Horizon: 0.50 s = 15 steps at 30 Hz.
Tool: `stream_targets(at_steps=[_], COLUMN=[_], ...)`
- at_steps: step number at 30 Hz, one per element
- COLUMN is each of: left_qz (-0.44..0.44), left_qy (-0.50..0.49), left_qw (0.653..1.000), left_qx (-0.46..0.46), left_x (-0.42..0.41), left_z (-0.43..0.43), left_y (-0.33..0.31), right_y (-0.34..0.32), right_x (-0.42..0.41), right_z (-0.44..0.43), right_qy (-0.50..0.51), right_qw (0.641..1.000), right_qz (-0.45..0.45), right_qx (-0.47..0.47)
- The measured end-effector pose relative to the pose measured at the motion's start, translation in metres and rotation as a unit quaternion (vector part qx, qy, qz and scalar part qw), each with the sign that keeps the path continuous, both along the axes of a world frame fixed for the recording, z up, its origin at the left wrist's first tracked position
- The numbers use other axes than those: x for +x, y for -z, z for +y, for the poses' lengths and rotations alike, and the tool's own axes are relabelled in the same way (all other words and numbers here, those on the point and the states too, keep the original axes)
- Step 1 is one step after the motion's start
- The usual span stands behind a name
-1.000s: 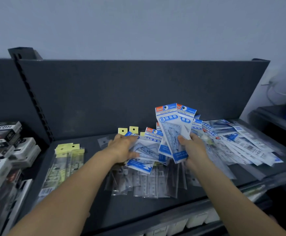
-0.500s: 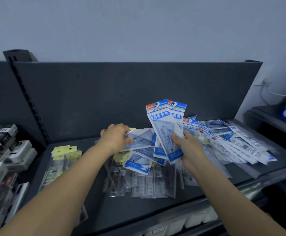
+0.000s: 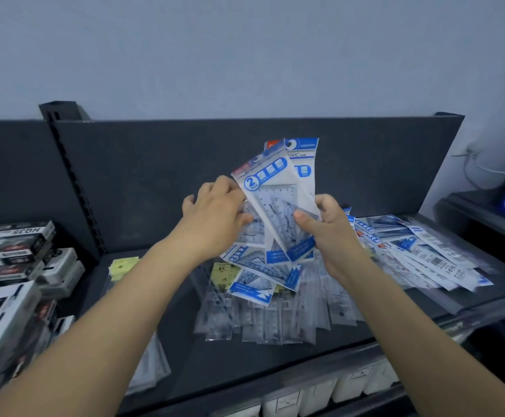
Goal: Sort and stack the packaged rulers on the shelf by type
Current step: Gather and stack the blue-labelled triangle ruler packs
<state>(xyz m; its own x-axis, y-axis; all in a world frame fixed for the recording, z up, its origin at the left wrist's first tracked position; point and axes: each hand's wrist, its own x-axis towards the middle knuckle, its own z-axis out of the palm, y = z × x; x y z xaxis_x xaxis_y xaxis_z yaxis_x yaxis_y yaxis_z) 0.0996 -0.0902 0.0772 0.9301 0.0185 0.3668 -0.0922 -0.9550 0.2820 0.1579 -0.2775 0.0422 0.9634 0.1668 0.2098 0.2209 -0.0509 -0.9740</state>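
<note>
The step in hand looks like gathering the blue-and-white set-square packs into one bundle. The right hand (image 3: 332, 233) holds an upright fan of these packs (image 3: 287, 206) above the shelf (image 3: 245, 356), thumb pressed on the front face and fingers curled behind, so it is closed in a pinch on the bundle. The left hand (image 3: 215, 215) sits at 9 o'clock of the fan, its fingers bent around the edge of a pack that leans diagonally across the front. It seems to be feeding that pack into the bundle, though how far its fingers close behind the plastic cannot be told.

Directly under the hands, at 6 o'clock, more blue packs (image 3: 260, 275) lie loose on a layer of clear straight-ruler sleeves (image 3: 263, 320). A few yellow-headed packs (image 3: 122, 264) lie toward 8 o'clock, and a long spread of white-backed packs (image 3: 431, 254) fans out toward 3 o'clock. Boxed goods (image 3: 13, 260) are stacked at the far 9 o'clock end of the shelf.

The next move probably calls for squaring the tilted pack with the others so the headers line up, then reaching down again for the loose blue packs at 6 o'clock. The glossy sleeves look slippery, so the right-hand pinch needs to stay firm while the left hand lets go.
</note>
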Motion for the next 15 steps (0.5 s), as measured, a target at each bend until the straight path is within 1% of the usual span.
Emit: stream_targets(at_steps=[3,4,5,6,8,10,11,13,15], left_qz=[-0.064,-0.071,-0.06,-0.031,0.066,0.167,0.203,0.234,0.236], left_qy=[-0.033,-0.048,-0.062,-0.07,-0.069,-0.068,-0.073,-0.092,-0.123], left_qw=[0.995,0.993,0.993,0.993,0.99,0.978,0.972,0.964,0.959], left_qx=[-0.07,-0.077,-0.084,-0.092,-0.104,-0.102,-0.097,-0.088,-0.093], left_x=[-0.002,-0.002,-0.002,0.0,0.005,0.008,0.009,0.014,0.02], left_z=[0.002,0.004,0.005,0.007,0.009,0.006,0.002,-0.005,-0.012], left_y=[0.013,0.02,0.028,0.038,0.059,0.079,0.089,0.105,0.115], right_y=[0.007,0.008,0.012,0.015,0.024,0.033,0.039,0.046,0.051], right_x=[-0.001,-0.002,0.0,0.002,0.005,0.006,0.007,0.008,0.009], right_z=[-0.004,-0.007,-0.01,-0.013,-0.018,-0.022,-0.025,-0.029,-0.033], right_qy=[0.073,0.098,0.119,0.135,0.166,0.186,0.194,0.202,0.209], right_qw=[0.996,0.993,0.991,0.988,0.983,0.978,0.975,0.972,0.972], right_qz=[0.012,0.022,0.035,0.051,0.077,0.095,0.104,0.114,0.109], right_qx=[0.048,0.056,0.058,0.05,0.029,0.025,0.028,0.031,0.022])
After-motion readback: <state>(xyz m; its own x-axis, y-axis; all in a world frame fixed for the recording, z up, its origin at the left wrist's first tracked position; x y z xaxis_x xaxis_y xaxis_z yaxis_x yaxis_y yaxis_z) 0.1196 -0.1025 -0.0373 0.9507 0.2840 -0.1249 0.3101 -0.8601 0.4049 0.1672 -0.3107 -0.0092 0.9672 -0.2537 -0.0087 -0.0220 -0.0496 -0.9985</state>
